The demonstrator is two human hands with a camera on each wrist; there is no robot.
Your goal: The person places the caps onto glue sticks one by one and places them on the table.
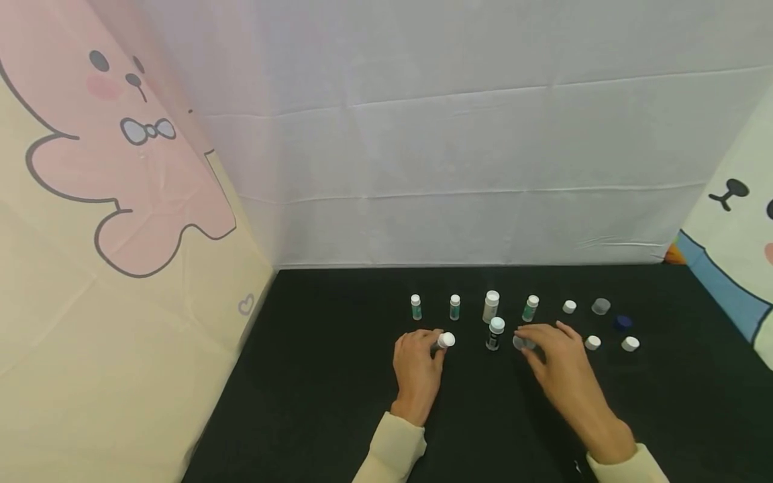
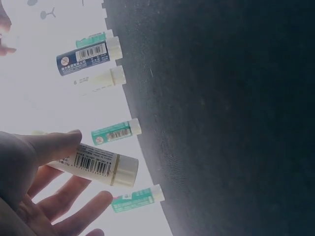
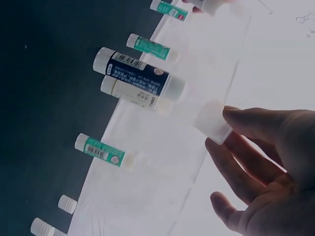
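Note:
My left hand [image 1: 417,365] grips a white glue stick [image 2: 93,162] near the front middle of the black table; its white end stands uppermost in the head view. Thumb and fingers of my right hand [image 1: 561,362] pinch a translucent cap [image 3: 212,120]. Between the hands stands a dark blue glue stick [image 1: 494,335], upright, with a white glue stick [image 1: 491,307] close behind it. Green glue sticks stand at the back: one on the left [image 1: 416,308], another in the middle [image 1: 455,308], and a third [image 1: 529,309] just beyond my right fingers.
Right of the glue sticks lie loose caps: white ones [image 1: 570,306] [image 1: 592,343] [image 1: 631,344], a translucent cap [image 1: 600,306] and a dark blue cap [image 1: 623,323]. A white cloth [image 1: 459,228] hangs behind the black table [image 1: 314,376]. Printed cloths flank both sides.

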